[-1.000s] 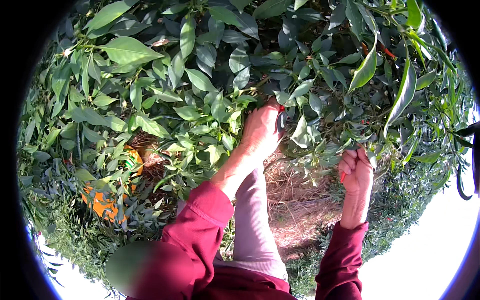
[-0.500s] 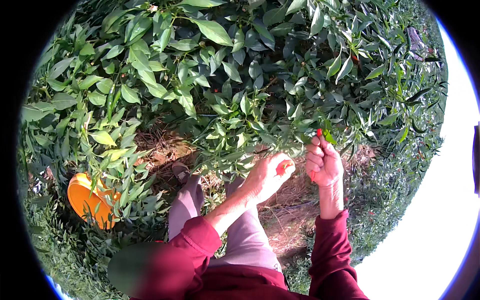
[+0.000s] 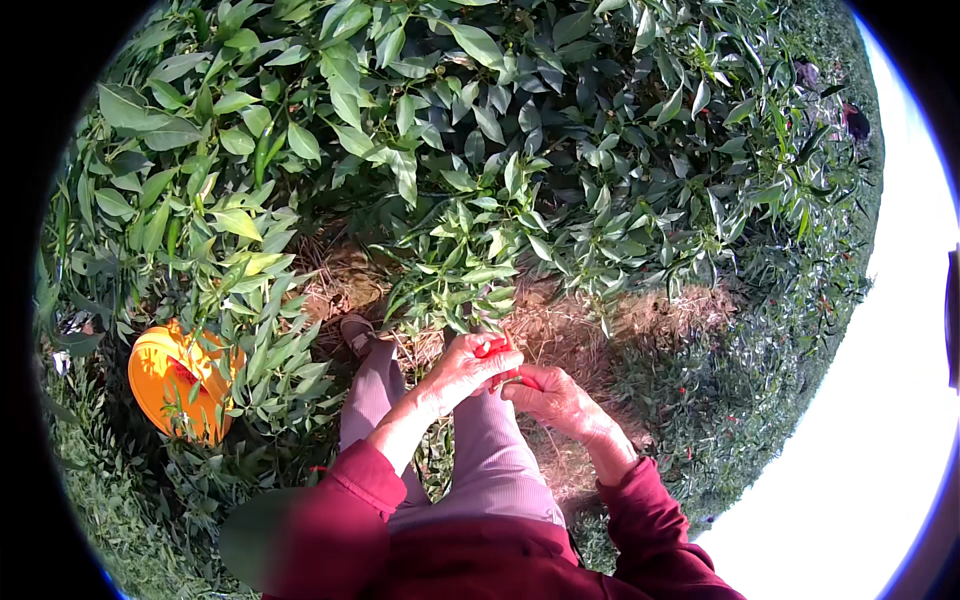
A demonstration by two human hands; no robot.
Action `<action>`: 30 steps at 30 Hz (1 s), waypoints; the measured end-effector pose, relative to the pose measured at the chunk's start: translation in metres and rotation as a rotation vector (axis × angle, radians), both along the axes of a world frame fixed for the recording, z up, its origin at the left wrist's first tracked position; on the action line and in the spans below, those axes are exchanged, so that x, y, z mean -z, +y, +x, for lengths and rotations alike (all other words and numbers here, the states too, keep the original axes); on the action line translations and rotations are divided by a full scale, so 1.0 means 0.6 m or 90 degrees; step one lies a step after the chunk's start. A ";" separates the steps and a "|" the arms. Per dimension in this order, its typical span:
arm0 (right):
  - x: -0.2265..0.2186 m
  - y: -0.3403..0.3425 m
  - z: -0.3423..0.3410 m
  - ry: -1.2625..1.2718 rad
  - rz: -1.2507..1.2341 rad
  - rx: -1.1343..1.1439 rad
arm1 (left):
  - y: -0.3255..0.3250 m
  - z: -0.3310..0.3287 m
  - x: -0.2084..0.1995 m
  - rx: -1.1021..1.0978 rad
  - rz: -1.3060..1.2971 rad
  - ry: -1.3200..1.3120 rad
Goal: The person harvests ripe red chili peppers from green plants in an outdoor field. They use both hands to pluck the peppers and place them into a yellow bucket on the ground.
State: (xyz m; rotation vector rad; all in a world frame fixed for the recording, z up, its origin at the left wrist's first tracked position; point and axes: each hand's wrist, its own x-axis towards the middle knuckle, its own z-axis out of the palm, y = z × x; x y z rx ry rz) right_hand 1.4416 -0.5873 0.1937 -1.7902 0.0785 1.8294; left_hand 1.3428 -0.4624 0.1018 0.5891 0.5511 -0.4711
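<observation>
In front of my thighs, my two hands meet. My left hand (image 3: 462, 372) is closed around several red chili peppers (image 3: 492, 346), which stick out between its fingers and thumb. Close against it on the right, my right hand (image 3: 560, 403) has its fingers curled in a pinch on a red chili pepper (image 3: 526, 382). The fingers partly cover the peppers, so their exact number is hidden. Leafy green pepper plants (image 3: 480, 225) stand just beyond both hands.
An orange bucket (image 3: 148, 385) sits tilted among leaves at the left, with something red inside. Long green peppers (image 3: 262, 158) hang on the left plants. Dry straw and bare soil (image 3: 660, 315) lie between the rows. My shoe (image 3: 357, 335) is beside the stems.
My right hand has come down and left from the plant, bringing its red pepper to my left hand. My left hand has drawn back toward my body. The view has shifted slightly.
</observation>
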 end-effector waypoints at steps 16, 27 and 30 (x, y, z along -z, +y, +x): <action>-0.027 -0.328 0.135 -0.358 -0.017 0.565 | -0.023 -0.113 -0.068 -0.109 -0.001 0.113; 0.115 -0.336 0.441 -0.569 0.167 0.354 | -0.266 0.086 -0.070 0.059 0.097 0.081; 0.188 -0.353 0.500 -0.668 0.215 0.224 | -0.351 0.090 -0.047 0.005 0.140 0.116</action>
